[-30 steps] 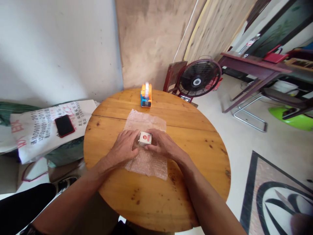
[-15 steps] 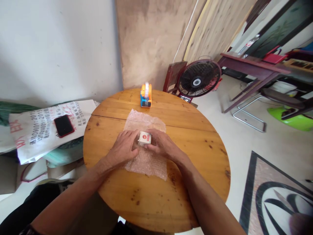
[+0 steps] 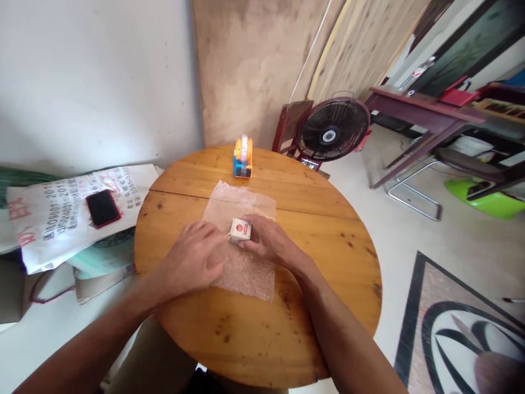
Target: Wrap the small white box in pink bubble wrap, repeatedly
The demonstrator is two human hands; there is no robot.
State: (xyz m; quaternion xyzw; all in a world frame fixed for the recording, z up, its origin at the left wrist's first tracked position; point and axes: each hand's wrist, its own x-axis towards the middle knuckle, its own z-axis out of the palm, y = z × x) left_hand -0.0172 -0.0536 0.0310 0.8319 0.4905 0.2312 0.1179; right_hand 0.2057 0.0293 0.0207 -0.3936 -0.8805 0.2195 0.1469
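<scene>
Round wooden table (image 3: 328, 241), plank top. On it, bubble wrap (image 3: 250, 276) laid flat, long axis running away from the person, near end skewed slightly right. Left hand (image 3: 191, 257) low over the wrap's left edge, back up, fingers loosely bent, thumb apart, nothing seen in it; fingertips blurred, contact with the box uncertain. Right hand (image 3: 270, 241) reaches in from lower right, thumb on near side, fingers on far side, closed around the box's right end. Tape dispenser (image 3: 243, 158) at far edge. Small box (image 3: 240, 229) over mid-wrap, printed face up, plain side toward the person, turned slightly clockwise; long axis unclear.
</scene>
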